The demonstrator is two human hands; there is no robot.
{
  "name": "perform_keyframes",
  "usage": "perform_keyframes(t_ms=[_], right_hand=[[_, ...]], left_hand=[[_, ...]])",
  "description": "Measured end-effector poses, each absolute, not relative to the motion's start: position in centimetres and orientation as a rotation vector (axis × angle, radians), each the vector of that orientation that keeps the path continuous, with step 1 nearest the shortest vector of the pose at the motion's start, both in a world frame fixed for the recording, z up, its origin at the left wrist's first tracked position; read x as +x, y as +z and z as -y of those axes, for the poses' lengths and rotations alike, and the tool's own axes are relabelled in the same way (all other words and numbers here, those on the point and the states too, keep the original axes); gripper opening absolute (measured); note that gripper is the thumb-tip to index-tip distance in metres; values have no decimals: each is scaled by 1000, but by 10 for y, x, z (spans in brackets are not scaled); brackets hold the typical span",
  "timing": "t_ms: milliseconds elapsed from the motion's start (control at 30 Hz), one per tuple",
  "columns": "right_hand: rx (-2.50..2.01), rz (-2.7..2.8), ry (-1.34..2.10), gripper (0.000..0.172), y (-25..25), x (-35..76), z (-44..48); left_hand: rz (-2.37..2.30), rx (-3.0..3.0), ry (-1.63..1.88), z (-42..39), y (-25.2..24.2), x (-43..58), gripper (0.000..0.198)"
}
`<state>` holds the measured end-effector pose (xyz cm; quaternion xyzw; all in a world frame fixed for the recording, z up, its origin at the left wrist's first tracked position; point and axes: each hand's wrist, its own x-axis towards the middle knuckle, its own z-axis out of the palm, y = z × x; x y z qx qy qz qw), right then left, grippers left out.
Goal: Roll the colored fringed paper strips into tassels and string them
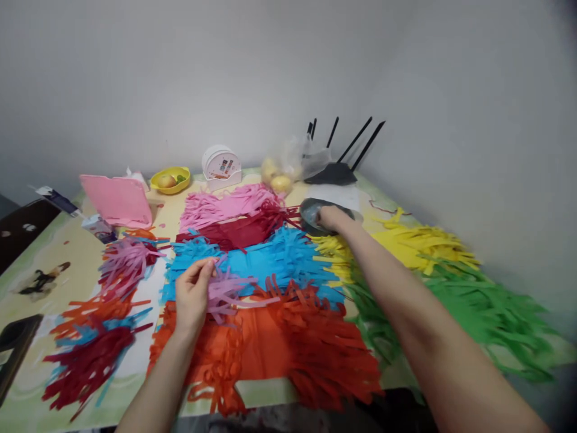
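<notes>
My left hand (192,294) pinches a lilac fringed paper tassel (228,293) at its top end. Its strips hang over the blue and orange paper below. Farther away, my right hand (331,218) reaches into a dark shallow dish (307,227) with small clear, bluish contents; its fingertips are hidden there. Fringed sheets lie around my hands: blue (252,261), orange (264,346), dark red (234,231) and pink (229,205). On the left rest finished-looking multicoloured tassels, one mostly lilac (124,264) and one mostly dark red (92,364).
Yellow fringed paper (419,246) and green fringed paper (482,307) lie at right. Along the back stand a pink tablet case (117,201), a yellow bowl (169,189), a white coaster holder (223,180), a bag of yellow fruit (279,177) and a black router (331,174).
</notes>
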<state>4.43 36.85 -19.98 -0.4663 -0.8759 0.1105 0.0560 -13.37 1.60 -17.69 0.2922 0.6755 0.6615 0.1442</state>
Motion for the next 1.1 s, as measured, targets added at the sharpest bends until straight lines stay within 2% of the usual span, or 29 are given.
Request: perform_keyframes(t_ms=[200, 300, 367, 467, 600, 733, 900, 1100], right_hand=[[-1511, 2511, 407, 18, -180, 52, -360], [-1386, 2402, 439, 21, -164, 50, -321], [-1177, 2332, 624, 24, -157, 46, -275], [-609, 1975, 1302, 23, -152, 42, -195], [-453, 1723, 1649, 27, -150, 40, -117], [-454, 1635, 1712, 28, -152, 41, -87], [-436, 1589, 1697, 20, -158, 44, -66], [-508, 1736, 1470, 16, -164, 48, -46]], left_hand=[[-1888, 994, 1778, -20, -181, -125, 23], [-1844, 1061, 1763, -19, -177, -120, 22], [-1817, 1056, 1772, -17, -174, -115, 20], [-1792, 1065, 1780, -12, -167, -108, 16], [-1775, 1160, 1746, 0, -155, -97, 14], [-1832, 1219, 1729, 17, -147, -82, 12], [-1924, 1336, 1734, 37, -148, -69, 12], [-2145, 1674, 1663, 53, -152, -61, 8]])
